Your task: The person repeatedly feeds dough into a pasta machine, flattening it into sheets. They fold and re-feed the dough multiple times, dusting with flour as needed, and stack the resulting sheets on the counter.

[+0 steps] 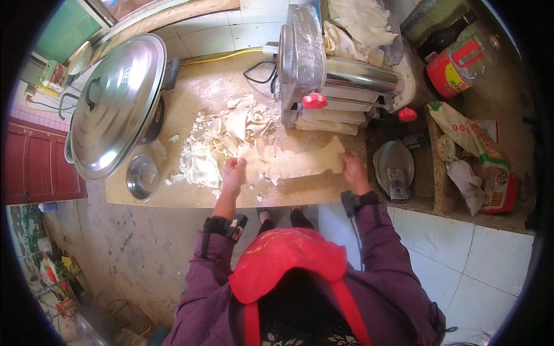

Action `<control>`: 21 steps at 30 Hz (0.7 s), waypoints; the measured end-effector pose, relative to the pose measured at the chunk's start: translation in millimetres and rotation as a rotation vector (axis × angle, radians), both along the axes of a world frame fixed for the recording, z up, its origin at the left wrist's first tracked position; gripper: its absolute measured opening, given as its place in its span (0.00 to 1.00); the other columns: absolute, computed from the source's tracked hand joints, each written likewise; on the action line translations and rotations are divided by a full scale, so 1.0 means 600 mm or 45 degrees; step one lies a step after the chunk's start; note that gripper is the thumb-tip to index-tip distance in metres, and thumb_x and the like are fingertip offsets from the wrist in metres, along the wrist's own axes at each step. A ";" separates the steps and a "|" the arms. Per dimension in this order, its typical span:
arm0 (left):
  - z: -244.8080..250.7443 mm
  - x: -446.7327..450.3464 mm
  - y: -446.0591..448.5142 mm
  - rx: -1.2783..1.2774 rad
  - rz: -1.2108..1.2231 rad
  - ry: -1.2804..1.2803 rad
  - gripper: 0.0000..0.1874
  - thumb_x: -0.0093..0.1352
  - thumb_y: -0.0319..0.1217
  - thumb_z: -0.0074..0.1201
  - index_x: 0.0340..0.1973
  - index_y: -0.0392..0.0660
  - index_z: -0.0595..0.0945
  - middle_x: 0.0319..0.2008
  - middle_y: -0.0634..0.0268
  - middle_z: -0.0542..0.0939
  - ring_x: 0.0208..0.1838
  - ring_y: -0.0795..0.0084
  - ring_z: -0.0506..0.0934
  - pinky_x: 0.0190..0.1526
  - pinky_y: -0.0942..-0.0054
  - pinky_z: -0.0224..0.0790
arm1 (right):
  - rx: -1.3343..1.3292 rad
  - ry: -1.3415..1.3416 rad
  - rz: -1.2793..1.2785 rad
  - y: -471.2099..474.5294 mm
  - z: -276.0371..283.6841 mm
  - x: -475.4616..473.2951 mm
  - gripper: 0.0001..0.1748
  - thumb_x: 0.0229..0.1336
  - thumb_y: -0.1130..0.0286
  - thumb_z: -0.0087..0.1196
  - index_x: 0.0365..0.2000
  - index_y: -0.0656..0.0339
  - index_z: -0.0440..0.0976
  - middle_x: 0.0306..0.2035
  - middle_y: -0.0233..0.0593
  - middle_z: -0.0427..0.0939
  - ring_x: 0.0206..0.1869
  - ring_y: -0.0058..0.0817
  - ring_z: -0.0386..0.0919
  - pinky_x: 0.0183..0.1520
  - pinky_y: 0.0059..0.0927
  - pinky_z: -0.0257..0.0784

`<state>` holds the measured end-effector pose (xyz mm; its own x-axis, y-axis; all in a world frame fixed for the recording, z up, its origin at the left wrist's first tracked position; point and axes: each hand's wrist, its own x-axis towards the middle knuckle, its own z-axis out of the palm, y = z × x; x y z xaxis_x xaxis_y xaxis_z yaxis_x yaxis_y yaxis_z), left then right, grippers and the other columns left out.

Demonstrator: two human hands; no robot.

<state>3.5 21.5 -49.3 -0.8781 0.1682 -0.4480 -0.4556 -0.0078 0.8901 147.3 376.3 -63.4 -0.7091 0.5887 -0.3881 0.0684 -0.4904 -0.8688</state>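
A long, ragged-edged sheet of dough (303,161) stretches between my hands above the front of the wooden worktop (203,82). My left hand (234,169) pinches its left end, and my right hand (352,168) holds the right end. Crumpled dough scraps (249,125) with loose crumbs and flour lie behind and left of my left hand. Beyond the sheet stands an electric dough sheeter (363,75) with steel rollers and red knobs. Dough sheets (359,21) are heaped on its top, and folded dough (331,120) lies under its rollers.
A large lidded steel pot (119,104) and a steel bowl (142,176) stand at the left. A black cable (259,69) runs behind. At the right are an oil bottle (458,65), a shelf divider (437,168), a plate (394,162) and food bags (469,134).
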 end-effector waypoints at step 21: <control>0.056 -0.023 -0.054 0.087 -0.007 0.197 0.08 0.65 0.33 0.53 0.31 0.44 0.74 0.23 0.72 0.73 0.24 0.84 0.69 0.23 0.84 0.60 | 0.741 -0.267 0.088 0.056 0.093 -0.003 0.11 0.50 0.77 0.50 0.37 0.63 0.68 0.31 0.32 0.72 0.32 0.20 0.69 0.34 0.26 0.69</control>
